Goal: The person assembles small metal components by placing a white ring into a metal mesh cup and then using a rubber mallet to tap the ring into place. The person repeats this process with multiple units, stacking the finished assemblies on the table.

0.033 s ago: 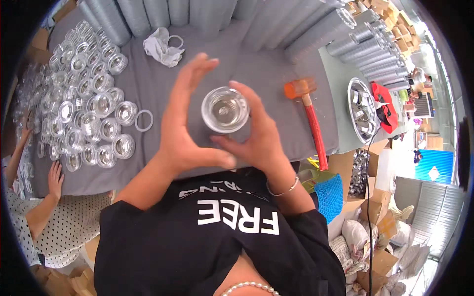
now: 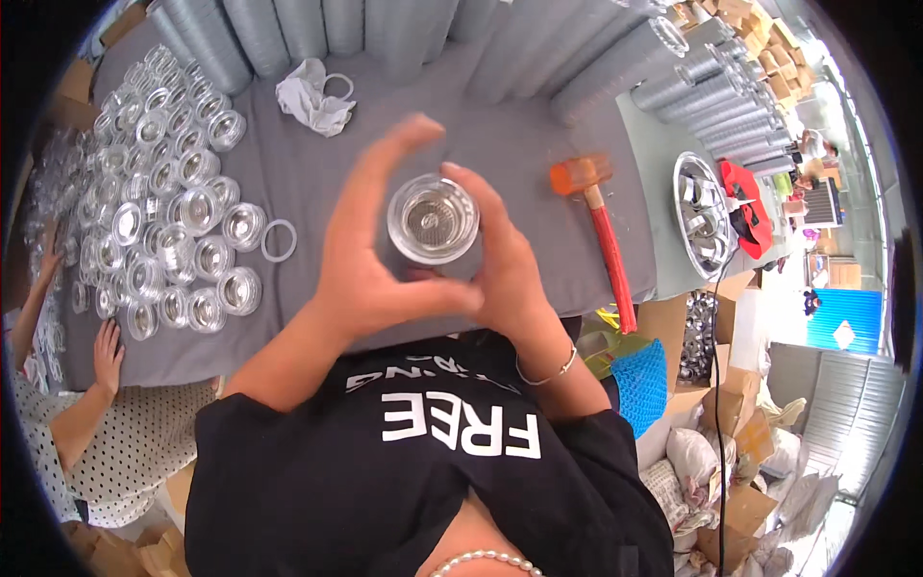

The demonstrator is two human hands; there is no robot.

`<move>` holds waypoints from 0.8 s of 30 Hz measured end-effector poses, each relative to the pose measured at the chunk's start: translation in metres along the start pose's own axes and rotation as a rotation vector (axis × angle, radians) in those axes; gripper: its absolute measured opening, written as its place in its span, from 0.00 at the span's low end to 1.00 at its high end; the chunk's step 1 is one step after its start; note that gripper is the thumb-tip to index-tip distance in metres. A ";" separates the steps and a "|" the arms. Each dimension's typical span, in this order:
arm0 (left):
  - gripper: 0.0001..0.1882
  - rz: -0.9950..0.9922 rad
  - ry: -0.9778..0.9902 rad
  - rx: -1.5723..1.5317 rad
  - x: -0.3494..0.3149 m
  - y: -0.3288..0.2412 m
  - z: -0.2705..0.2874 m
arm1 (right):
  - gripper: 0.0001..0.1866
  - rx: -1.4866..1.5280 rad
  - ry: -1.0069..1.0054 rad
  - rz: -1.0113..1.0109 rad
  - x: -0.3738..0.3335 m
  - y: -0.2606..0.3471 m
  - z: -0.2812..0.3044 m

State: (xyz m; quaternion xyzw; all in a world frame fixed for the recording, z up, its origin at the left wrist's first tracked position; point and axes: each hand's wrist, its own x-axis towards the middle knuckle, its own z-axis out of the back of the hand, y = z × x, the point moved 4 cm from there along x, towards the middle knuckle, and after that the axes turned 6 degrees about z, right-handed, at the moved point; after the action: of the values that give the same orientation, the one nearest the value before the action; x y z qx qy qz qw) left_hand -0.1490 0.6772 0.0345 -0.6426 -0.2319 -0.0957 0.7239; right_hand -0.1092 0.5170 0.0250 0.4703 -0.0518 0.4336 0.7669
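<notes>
A clear round jar-like piece [image 2: 433,219], its ribbed inside facing up, is gripped from the right by my right hand [image 2: 510,255]. The right thumb is mostly hidden by the left thumb. My left hand [image 2: 370,260] curves around the left side of the piece, fingers apart and a gap showing between index finger and rim. Its thumb stretches across in front, toward the right hand. To the right lies a mallet [image 2: 598,231] with an orange head and red handle. On the left stand many similar clear round pieces [image 2: 178,202], with a whitish ring [image 2: 279,241] beside them.
Grey stacked columns [image 2: 394,34] line the back of the grey-covered table [image 2: 481,106]. A crumpled white cloth [image 2: 312,99] lies near them. At right are a metal tray of parts [image 2: 681,207] and a red object [image 2: 758,226]. A co-worker's hand [image 2: 108,351] rests at the left edge.
My left hand has tilted inward, its fingertips reaching right and its thumb closer to my right hand. The clear piece has shifted slightly left and down in the view.
</notes>
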 end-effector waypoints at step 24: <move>0.41 0.161 -0.048 -0.112 -0.014 0.037 -0.016 | 0.17 -0.067 0.073 -0.297 0.057 0.090 0.138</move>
State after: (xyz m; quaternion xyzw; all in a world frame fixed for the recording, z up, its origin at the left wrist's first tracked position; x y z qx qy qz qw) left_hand -0.1416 0.6649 -0.0058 -0.7006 -0.1909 -0.0346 0.6866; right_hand -0.0933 0.4627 0.1899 0.4310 0.0317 0.3304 0.8391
